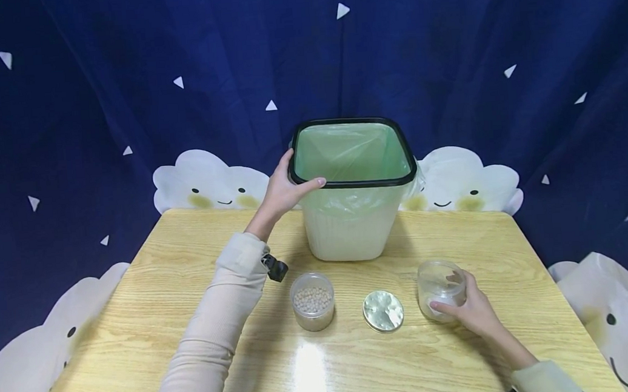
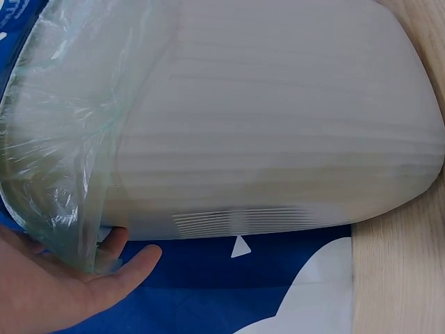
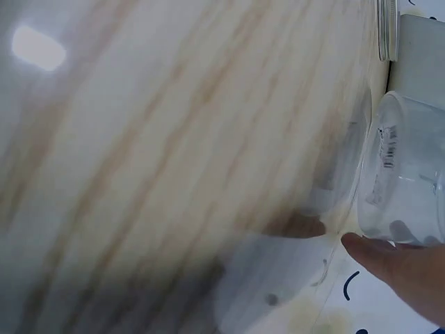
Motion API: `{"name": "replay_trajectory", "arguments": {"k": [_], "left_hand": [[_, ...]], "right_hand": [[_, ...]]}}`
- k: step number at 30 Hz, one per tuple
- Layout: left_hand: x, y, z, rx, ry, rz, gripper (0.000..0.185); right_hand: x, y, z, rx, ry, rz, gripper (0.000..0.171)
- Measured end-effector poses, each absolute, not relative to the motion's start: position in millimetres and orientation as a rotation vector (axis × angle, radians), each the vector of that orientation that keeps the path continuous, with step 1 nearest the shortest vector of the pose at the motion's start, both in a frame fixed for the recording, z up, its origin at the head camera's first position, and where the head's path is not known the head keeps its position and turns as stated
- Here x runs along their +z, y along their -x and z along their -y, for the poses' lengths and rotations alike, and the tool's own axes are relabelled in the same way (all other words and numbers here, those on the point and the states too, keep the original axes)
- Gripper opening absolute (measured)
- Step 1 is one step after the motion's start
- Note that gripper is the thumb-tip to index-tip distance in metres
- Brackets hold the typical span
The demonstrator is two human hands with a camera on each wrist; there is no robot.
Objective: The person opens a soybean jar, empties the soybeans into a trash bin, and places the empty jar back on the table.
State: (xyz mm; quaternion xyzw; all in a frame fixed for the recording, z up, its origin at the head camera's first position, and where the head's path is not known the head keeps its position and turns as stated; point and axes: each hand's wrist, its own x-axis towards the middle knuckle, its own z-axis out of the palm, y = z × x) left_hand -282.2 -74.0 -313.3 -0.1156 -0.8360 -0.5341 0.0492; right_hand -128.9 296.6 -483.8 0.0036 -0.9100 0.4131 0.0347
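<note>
A whitish trash can (image 1: 344, 230) stands at the back of the table, lined with a thin green plastic bag (image 1: 351, 151) under a black rim. My left hand (image 1: 283, 189) grips the can's left front corner, its thumb lying over the rim. In the left wrist view, its fingers (image 2: 142, 268) are at the bag's folded edge. My right hand (image 1: 476, 309) holds a clear jar (image 1: 435, 281) by its right side; a label with a barcode (image 3: 389, 149) shows in the right wrist view. No lid is on this jar.
Left of centre stands an open clear jar of small pale balls (image 1: 313, 308). A round silvery lid (image 1: 383, 311) lies between the two jars. Behind the wooden table (image 1: 186, 247) hangs a dark blue curtain (image 1: 217, 57) with white triangles and clouds.
</note>
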Motion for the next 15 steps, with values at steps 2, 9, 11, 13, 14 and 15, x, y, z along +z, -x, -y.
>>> {"name": "replay_trajectory", "arguments": {"k": [2,9,11,13,14,15], "left_hand": [[-313.5,282.3,73.8,-1.627,0.352,2.546,0.099],[-313.1,281.6,74.5,-1.629,0.345,2.560,0.100],[-313.0,281.8,74.5,-1.633,0.348,2.562,0.100],[-312.7,281.9,74.7,-1.633,0.349,2.564,0.100],[-312.7,282.1,74.7,-1.632,0.349,2.565,0.100],[-312.7,282.2,74.8,-1.631,0.348,2.565,0.100]], "right_hand": [[-485.6,127.7,-298.5,1.257,-0.029,2.795,0.098],[-490.4,122.9,-303.6,1.286,-0.086,2.802,0.103],[-489.3,121.8,-304.2,1.301,-0.089,2.793,0.104],[-486.1,120.1,-304.0,1.281,-0.096,2.785,0.105],[-483.8,119.3,-304.0,1.271,-0.106,2.774,0.106],[-481.2,118.5,-303.9,1.252,-0.121,2.761,0.107]]}}
